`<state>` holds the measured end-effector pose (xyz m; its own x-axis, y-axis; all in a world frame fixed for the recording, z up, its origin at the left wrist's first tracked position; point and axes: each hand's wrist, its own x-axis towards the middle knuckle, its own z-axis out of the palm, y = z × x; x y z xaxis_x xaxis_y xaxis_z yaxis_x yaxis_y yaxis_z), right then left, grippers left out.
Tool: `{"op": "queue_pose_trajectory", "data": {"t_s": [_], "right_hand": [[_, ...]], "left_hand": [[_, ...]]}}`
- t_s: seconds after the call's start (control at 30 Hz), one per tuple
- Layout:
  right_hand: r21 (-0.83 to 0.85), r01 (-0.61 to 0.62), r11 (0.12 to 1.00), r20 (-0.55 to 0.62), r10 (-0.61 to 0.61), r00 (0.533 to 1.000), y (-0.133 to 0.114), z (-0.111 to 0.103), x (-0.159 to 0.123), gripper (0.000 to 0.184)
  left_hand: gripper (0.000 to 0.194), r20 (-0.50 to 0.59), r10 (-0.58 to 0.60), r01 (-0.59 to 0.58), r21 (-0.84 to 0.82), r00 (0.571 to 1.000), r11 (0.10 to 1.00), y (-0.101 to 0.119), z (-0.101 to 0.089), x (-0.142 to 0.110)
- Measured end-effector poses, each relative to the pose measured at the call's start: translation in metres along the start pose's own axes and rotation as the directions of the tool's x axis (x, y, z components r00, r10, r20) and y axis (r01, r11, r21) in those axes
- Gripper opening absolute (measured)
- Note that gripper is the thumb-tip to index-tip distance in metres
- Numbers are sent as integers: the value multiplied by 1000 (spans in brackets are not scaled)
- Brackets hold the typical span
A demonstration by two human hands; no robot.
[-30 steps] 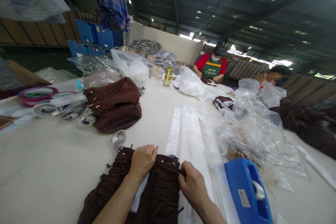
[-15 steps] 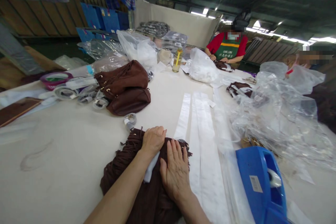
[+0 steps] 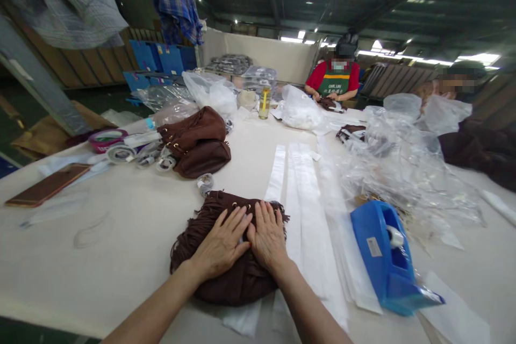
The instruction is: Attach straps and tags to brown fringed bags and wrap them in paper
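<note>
A dark brown fringed bag point(image 3: 237, 285) lies flat on the table in front of me, with gold eyelets along its far edge. My left hand point(image 3: 222, 242) rests flat on top of it, fingers stretched out. Beside it my right hand point(image 3: 266, 234) also presses flat on the bag, its fingers extended. The two hands nearly meet at the thumbs. White strips point(image 3: 308, 209) run along the table just right of the bag. A small coiled, wrapped piece point(image 3: 205, 184) sits by its far left corner.
Farther left stand a brown bag point(image 3: 201, 145), a purple tape roll point(image 3: 108, 140) and a brown phone-like slab point(image 3: 48, 185). On the right are a blue tape dispenser point(image 3: 377, 250) and heaped clear plastic point(image 3: 407, 156). A bottle point(image 3: 264, 103) and a co-worker point(image 3: 334, 78) are across the table.
My left hand has gone from a closed grip at the bag's far edge to lying flat on it. The white piece under it is now mostly covered. The camera view has shifted.
</note>
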<state>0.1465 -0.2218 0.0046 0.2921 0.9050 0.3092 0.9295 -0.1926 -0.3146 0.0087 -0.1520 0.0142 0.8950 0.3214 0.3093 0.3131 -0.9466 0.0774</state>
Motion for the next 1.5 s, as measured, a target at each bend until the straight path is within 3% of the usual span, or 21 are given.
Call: {"op": "queue_pose_trajectory", "data": {"t_s": [0.17, 0.23, 0.3, 0.37, 0.47, 0.57, 0.73, 0.83, 1.0, 1.13, 1.2, 1.27, 1.33, 1.4, 1.43, 1.5], "right_hand": [[14, 47, 999, 43, -48, 998, -2, -29, -11, 47], [43, 174, 984, 44, -176, 983, -4, -45, -35, 48], [74, 348, 935, 43, -352, 935, -4, -53, -64, 53], [49, 462, 885, -5, -462, 887, -2, -49, -89, 60], [-127, 547, 828, -111, -560, 821, 5, -31, -105, 49], [-331, 562, 758, -184, -636, 750, 6, -17, -101, 37], [-480, 484, 732, -366, -668, 648, -4, -12, -88, 38], [-436, 548, 714, -329, -693, 642, -6, -21, -79, 40], [-362, 556, 748, -318, -660, 680, -7, -40, -74, 34], [-294, 512, 808, -538, -582, 610, -9, -33, -91, 20], [-190, 460, 867, -623, -469, 626, -10, -24, -97, 24], [-91, 420, 903, -566, -394, 724, -9, -17, -94, 25], [-38, 345, 938, -398, -331, 856, -6, -12, -83, 26], [-10, 232, 973, -199, -230, 953, -3, -7, -69, 45], [8, 197, 980, -102, -195, 975, -1, -5, -63, 55], [70, 198, 978, 52, -202, 978, 2, -2, -56, 64]], "left_hand": [[46, -31, 37, -34, 86, 999, 996, -1, -1, -5], [42, -64, 77, -70, 105, 995, 992, 1, -10, -12], [40, -82, 138, -128, 115, 987, 985, 5, -20, -26], [44, -50, 222, -214, 126, 974, 969, 9, -27, -45], [60, 24, 320, -319, 161, 947, 934, 16, -25, -70], [60, -57, 323, -303, 222, 945, 927, 16, -12, -80], [42, -196, 474, -382, 373, 858, 846, 1, 12, -77], [46, -251, 492, -359, 430, 834, 829, -7, 19, -74], [55, -319, 387, -242, 410, 865, 879, -7, 18, -71], [69, -343, 265, -211, 189, 901, 959, -14, 4, -63], [69, -387, 187, -181, 51, 903, 982, -22, -8, -54], [63, -414, 90, -133, -76, 906, 988, -30, -19, -44], [58, -417, 0, -84, -182, 909, 980, -36, -29, -35], [54, -425, -58, -54, -246, 903, 968, -38, -35, -28], [53, -436, -71, -50, -260, 897, 964, -38, -37, -25], [52, -452, -76, -52, -263, 889, 963, -38, -40, -19]]}}
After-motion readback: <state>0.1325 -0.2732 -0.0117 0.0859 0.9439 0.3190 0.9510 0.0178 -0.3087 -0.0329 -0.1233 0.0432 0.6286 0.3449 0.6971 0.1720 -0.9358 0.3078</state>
